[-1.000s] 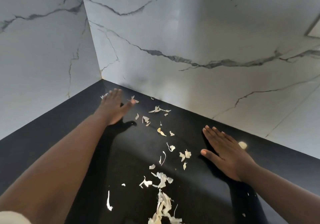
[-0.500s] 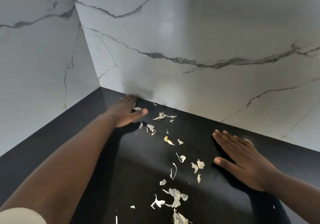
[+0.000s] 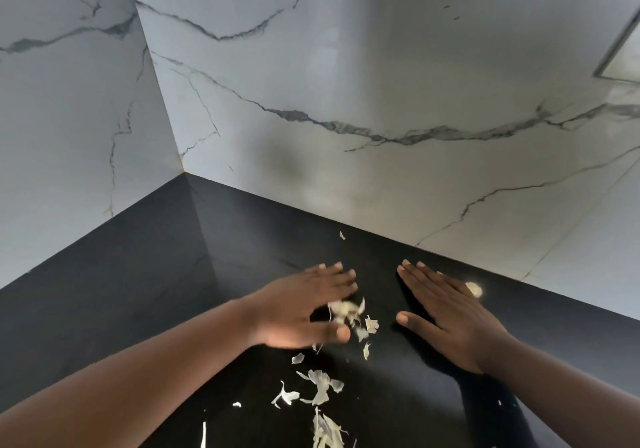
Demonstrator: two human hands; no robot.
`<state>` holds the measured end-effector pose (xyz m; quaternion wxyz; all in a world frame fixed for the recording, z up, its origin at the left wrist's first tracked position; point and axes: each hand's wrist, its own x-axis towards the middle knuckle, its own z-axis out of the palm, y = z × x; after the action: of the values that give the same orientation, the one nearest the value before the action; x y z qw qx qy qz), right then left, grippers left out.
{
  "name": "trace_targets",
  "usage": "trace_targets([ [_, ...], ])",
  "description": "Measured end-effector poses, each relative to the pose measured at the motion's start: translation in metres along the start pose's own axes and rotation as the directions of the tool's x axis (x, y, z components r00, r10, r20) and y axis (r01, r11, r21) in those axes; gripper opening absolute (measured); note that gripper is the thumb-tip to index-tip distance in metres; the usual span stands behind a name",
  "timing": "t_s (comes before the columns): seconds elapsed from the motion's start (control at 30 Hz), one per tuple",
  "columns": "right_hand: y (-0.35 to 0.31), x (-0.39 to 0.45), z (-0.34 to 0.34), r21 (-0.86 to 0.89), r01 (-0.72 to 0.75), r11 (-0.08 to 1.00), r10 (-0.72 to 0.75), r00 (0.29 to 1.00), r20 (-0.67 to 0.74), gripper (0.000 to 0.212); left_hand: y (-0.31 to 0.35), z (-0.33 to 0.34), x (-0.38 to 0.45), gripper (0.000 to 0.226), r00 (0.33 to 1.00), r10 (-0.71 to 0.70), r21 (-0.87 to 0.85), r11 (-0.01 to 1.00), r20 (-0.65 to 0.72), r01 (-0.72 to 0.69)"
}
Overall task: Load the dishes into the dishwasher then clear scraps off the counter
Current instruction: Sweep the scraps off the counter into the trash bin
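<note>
Pale, papery scraps [image 3: 349, 312] lie on the black counter [image 3: 138, 291]. My left hand [image 3: 304, 309] is blurred, on its edge with fingers together, and a bunch of scraps sits against its palm side. My right hand [image 3: 450, 312] lies flat on the counter, fingers together, a short gap to the right of the bunch. More scraps [image 3: 318, 387] trail toward the near edge, and a further heap [image 3: 327, 430] lies at the bottom. One small scrap [image 3: 342, 235] rests alone near the back wall.
White marble walls [image 3: 346, 84] with dark veins meet in a corner at the back left and close off the counter. A bright spot [image 3: 473, 289] of light shows on the counter behind my right hand. A few white specks [image 3: 499, 402] lie at the right.
My left hand has swept from the back corner to the right and nearer, pushing the scattered scraps into a bunch. My right hand has stayed flat in about the same place.
</note>
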<state>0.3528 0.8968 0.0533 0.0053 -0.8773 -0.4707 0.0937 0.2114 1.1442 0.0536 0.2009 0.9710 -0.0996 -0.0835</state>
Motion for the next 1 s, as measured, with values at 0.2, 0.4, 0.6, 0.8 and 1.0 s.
trace_targets([
  [0.2,0.001,0.0,-0.002,0.018,0.005,1.0,-0.005,1.0,0.002,0.083,0.02,-0.005,-0.013,0.089,0.982,-0.062,-0.531,0.846,-0.178,-0.042],
  [0.4,0.001,0.0,0.0,0.007,-0.006,1.0,0.006,1.0,-0.011,0.082,-0.017,-0.03,0.044,0.085,0.976,-0.181,-0.065,0.983,-0.12,0.174],
  [0.6,0.002,0.001,0.0,0.016,0.004,1.0,-0.004,1.0,-0.016,0.094,-0.005,-0.013,0.057,0.089,0.992,-0.122,0.207,0.971,-0.021,0.124],
  [0.8,0.004,0.001,0.003,0.011,0.013,1.0,-0.013,0.999,-0.036,0.092,0.063,0.019,-0.015,0.102,0.991,0.085,0.046,0.995,0.102,-0.09],
  [1.0,0.002,-0.001,0.001,0.006,0.002,1.0,-0.002,0.999,-0.036,0.083,0.08,-0.002,-0.085,0.1,0.99,-0.141,-0.57,0.815,-0.017,0.107],
])
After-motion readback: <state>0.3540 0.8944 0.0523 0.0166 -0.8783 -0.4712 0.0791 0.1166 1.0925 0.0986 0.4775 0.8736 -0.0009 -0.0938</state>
